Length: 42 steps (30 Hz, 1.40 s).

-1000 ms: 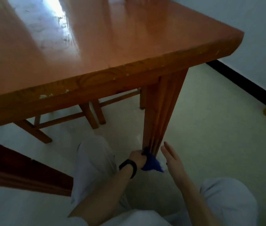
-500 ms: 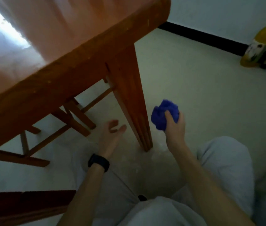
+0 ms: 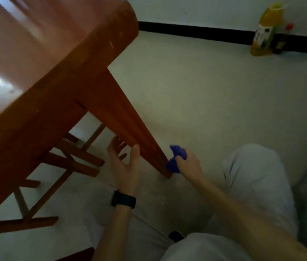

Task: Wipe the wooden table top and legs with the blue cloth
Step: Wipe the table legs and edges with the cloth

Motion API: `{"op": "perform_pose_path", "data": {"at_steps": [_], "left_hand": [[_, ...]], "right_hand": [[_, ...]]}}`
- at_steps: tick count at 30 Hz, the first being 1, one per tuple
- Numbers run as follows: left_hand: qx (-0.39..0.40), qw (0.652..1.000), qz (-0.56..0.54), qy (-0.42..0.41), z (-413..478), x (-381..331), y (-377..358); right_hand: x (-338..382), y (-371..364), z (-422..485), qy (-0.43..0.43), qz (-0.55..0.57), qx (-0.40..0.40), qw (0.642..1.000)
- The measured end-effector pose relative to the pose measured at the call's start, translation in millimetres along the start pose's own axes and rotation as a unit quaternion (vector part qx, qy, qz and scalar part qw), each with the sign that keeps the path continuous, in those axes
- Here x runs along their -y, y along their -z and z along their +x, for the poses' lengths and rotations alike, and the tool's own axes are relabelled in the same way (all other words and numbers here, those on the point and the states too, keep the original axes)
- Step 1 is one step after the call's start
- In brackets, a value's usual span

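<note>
With the right hand (image 3: 188, 163) gripping the blue cloth (image 3: 173, 165) against the leg (image 3: 126, 125) near its foot and the left hand (image 3: 124, 164) open beside it, the wipe should probably press firmly upward along each face.

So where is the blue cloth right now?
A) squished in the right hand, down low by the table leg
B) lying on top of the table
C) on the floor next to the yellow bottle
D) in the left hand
A: the right hand grips the bunched blue cloth right by the bottom of the table leg, while the left hand is open and holds nothing.
</note>
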<state>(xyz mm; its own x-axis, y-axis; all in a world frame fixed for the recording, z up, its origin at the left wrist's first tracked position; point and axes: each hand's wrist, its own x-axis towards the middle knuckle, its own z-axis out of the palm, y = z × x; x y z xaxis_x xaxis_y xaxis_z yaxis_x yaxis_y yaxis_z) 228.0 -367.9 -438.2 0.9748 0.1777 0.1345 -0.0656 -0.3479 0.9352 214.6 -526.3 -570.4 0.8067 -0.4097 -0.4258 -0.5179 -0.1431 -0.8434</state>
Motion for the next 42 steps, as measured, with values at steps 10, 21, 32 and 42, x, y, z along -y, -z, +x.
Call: {"op": "perform_pose_path", "data": {"at_steps": [10,21,32,42], "left_hand": [[-0.026,0.997,0.03,-0.072,5,19,-7],[-0.031,0.993,0.048,-0.1,8,32,-7],[-0.029,0.988,-0.006,-0.155,13,31,-16],[0.022,0.989,0.07,-0.129,12,26,-6]], "right_hand": [[-76,-94,-10,-0.247,0.156,0.099,0.951],[-41,-103,-24,-0.389,0.584,0.033,0.712],[-44,-116,15,-0.448,0.565,-0.018,0.692],[-7,-85,14,-0.421,0.415,-0.086,0.802]]}}
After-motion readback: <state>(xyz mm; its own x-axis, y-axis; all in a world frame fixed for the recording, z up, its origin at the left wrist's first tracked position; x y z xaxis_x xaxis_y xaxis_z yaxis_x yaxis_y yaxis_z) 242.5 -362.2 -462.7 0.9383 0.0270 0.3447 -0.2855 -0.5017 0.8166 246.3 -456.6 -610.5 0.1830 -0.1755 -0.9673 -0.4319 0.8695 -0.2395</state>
